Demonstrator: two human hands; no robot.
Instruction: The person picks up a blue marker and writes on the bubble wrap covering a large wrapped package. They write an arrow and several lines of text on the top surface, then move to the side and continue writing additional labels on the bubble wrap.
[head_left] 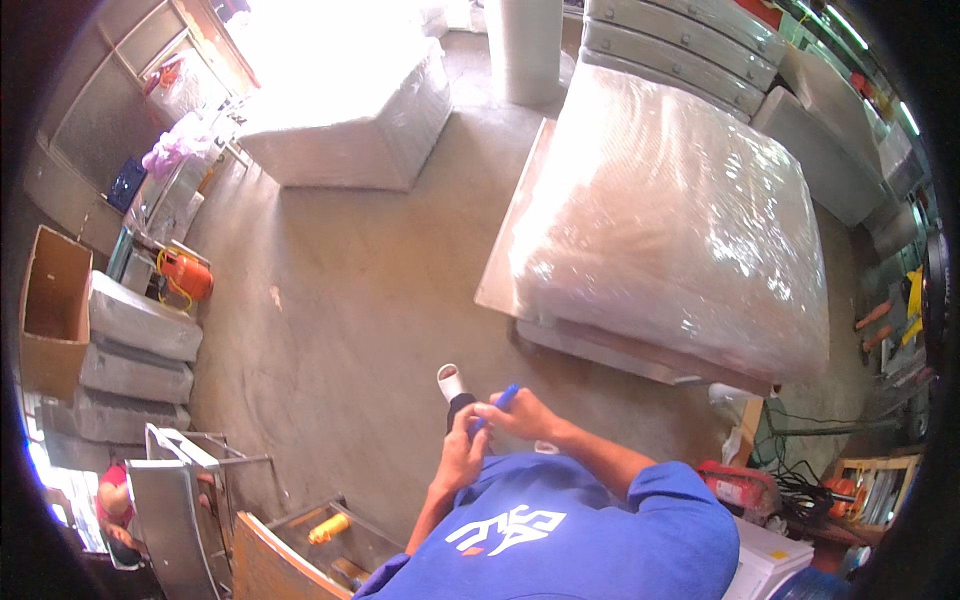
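Note:
My right hand [522,413] holds a blue pen-like marker [502,400] in front of my chest, its tip pointing up and right. My left hand [463,447] meets the marker's lower end, fingers curled around it. Both forearms come up out of my blue shirt [560,530]. Just beyond the hands, a foot in a black sock and white slipper [452,385] rests on the concrete floor [350,300].
A large block wrapped in clear film [670,210] lies on a board to the right. Another wrapped block [350,100] sits far left. Wrapped bundles [135,350], a cardboard box [50,310], an orange canister [187,275] and a metal frame [190,480] line the left side.

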